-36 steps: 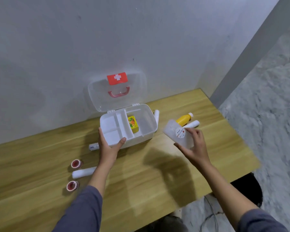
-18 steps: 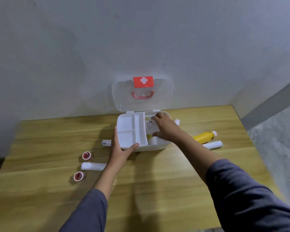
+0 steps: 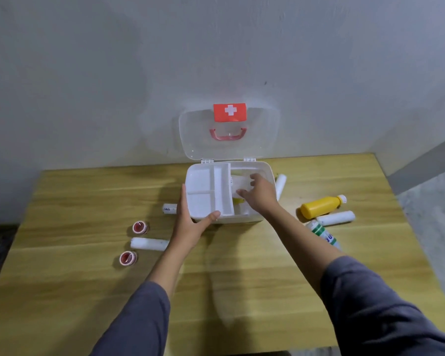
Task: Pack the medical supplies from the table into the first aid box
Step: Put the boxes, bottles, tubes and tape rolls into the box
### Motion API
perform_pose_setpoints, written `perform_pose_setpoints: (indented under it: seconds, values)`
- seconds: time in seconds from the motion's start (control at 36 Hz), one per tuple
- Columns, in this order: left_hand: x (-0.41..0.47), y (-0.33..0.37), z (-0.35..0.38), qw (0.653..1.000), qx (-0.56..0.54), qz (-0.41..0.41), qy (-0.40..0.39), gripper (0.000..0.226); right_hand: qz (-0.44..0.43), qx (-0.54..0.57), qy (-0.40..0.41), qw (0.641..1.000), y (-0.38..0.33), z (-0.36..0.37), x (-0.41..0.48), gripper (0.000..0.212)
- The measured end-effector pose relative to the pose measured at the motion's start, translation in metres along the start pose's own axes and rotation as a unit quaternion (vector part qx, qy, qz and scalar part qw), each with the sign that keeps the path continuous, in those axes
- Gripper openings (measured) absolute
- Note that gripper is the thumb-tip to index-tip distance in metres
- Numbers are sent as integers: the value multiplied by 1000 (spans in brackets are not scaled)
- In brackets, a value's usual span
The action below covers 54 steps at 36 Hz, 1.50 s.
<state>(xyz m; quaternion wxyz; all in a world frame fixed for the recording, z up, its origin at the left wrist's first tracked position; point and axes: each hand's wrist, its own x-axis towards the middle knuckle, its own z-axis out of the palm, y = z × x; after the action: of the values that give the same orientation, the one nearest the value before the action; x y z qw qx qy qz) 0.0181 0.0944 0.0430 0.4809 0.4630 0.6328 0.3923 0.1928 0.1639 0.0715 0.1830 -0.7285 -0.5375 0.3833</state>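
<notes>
Deeper now, right hand [image 3: 260, 194] grips something pale (blurred) inside first aid box [image 3: 266, 170]; left hand [image 3: 190, 222] clasps its near-left corner.

First aid box [image 3: 265, 168] against the wall [image 3: 113, 73] – tape rolls [image 3: 140, 227] left of it, bottles [image 3: 321, 206] right

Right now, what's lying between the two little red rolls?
A white bandage roll lies between the two red tape rolls, apart from both, seen in the head view.
</notes>
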Motion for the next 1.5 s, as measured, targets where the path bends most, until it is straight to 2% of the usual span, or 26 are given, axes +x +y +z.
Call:
perform_pose_setpoints:
  seconds: [0.17,0.42,0.53,0.64,0.75,0.83,0.94,1.03,1.14,1.22,1.39,1.5]
  values:
    - [0,-3,-1,1000,2,8,-4,114,22,74,-19,997,-7,8,5,60]
    - [0,-1,1,1000,5,23,0,108,-7,33,-17,999,-8,5,2,55]
    - [-1,-1,1,999,18,33,-3,104,-33,85,53,994,-8,-8,-14,52]
    - [0,0,0,999,29,28,-8,106,-80,136,169,973,11,-33,-39,34]
    - [0,0,0,999,36,28,-6,108,-54,161,258,951,52,-55,-68,23]
    - [0,0,0,999,39,30,-8,107,-17,117,283,952,96,-61,-85,25]
    - [0,-2,-1,999,37,34,-8,106,53,11,220,974,147,-59,-94,42]
    - [2,-3,0,999,27,38,-9,105,82,-48,191,977,167,-52,-97,49]
    - [3,-4,0,999,20,33,-11,106,74,-35,175,981,169,-45,-102,50]
    - [2,-3,0,999,16,31,-9,106,41,-7,157,987,161,-45,-106,49]
    - [-1,0,1,1000,15,20,-6,106,-82,92,167,978,109,-65,-103,46]
    - [-3,2,1,1000,15,16,-7,106,-150,49,122,980,59,-80,-88,47]
